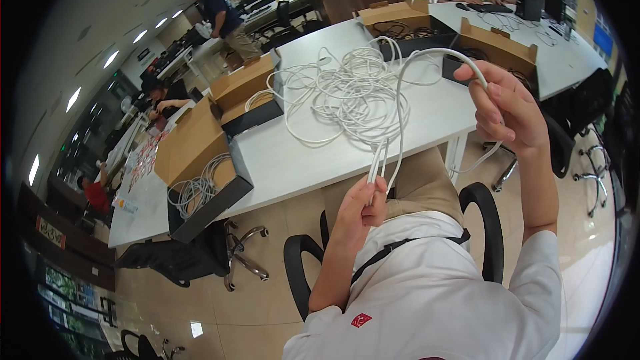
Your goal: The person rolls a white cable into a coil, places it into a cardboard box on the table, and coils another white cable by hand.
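Note:
My left hand (363,208) is closed around several strands of white cable, low in front of my lap at the table's near edge. Raised at the right, my right hand (510,108) pinches a single length of white cable (440,51) between thumb and fingers. This length arcs over the table from the right hand and drops toward the left one. Below the right hand a loose stretch of cable hangs beside the table. A large tangled heap of white cable (357,93) lies on the white table (300,167) ahead of me.
An open box (207,193) with grey cable coils stands at the left, and another box (247,93) sits behind it. Two boxes with dark cables, one at the back (407,27) and one at the right (497,53), border the heap. Chairs and several people are around.

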The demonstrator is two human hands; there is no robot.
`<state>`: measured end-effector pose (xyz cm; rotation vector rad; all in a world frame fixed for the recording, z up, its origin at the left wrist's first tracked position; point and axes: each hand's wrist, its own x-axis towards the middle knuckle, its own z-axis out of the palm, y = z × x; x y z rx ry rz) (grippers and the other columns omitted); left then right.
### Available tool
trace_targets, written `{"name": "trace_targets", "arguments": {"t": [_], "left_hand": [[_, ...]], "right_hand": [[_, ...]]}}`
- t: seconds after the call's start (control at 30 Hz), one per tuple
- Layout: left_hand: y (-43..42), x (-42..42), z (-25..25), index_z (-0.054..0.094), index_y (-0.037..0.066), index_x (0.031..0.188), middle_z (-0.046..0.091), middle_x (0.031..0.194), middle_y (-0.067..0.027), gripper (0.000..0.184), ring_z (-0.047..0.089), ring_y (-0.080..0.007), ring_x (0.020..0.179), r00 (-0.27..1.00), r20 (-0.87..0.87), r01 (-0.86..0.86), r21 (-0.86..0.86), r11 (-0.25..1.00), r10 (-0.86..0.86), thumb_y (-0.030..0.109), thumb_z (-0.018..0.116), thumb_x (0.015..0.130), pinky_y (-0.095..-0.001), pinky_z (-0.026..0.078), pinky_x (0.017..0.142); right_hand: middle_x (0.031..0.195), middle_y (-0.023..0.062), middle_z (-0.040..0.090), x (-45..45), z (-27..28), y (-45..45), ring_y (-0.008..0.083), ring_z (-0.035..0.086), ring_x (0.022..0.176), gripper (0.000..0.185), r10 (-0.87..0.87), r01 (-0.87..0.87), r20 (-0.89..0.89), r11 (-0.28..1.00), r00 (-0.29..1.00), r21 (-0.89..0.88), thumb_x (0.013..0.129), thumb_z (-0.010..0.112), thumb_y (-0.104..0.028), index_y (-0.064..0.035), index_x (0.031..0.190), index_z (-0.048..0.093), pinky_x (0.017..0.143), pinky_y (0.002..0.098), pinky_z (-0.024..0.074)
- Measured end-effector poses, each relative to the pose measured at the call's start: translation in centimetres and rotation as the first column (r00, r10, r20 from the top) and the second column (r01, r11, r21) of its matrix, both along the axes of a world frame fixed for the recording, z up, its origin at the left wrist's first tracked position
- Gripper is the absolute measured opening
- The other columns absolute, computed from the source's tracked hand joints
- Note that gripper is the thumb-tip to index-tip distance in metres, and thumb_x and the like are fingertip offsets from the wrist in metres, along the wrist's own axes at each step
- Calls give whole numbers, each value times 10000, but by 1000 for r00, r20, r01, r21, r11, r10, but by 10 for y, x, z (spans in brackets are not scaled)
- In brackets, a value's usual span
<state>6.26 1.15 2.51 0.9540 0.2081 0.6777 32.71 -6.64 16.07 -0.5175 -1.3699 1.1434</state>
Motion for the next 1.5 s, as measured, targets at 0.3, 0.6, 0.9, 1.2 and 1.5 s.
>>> {"name": "trace_targets", "arguments": {"t": [0.3,0.6,0.9,1.2,1.5], "left_hand": [[3,11,-4,485,94,961,226,541,63,221,190,-57,445,993,42,116,-66,991,-114,271,355,986,-238,170,419],[30,26,-2,455,119,918,207,508,56,225,166,-82,416,966,214,206,-285,936,-147,285,322,994,-253,167,418],[46,36,-14,473,122,940,216,524,55,234,194,-75,429,970,152,236,-377,895,-192,301,336,1001,-239,181,421],[41,40,-22,491,88,1036,235,558,44,339,272,-84,467,979,192,148,-419,896,-72,387,335,997,-232,234,439],[21,13,-26,491,92,997,248,563,52,282,213,-65,451,997,65,-21,-278,960,40,309,312,996,-226,190,425]], "right_hand": [[637,-41,401,-13,-4,-35,7,249,436,393,-147,149,59,988,987,-38,984,414,-176,35,1314,440,400,168,205],[658,-60,431,-6,-23,-23,10,316,492,359,-283,309,141,927,949,-215,977,458,-196,-59,1305,499,433,172,216],[657,-53,468,-18,-32,17,24,375,542,363,-268,346,384,926,884,-150,964,492,-163,-34,1301,527,479,181,267],[836,180,633,-67,-49,13,331,608,675,418,-121,-65,781,977,613,202,819,613,-19,-11,1232,548,595,357,491],[796,45,634,-91,-74,9,100,561,546,319,-175,202,425,979,888,-19,896,575,-73,-10,1206,535,475,238,436]]}}
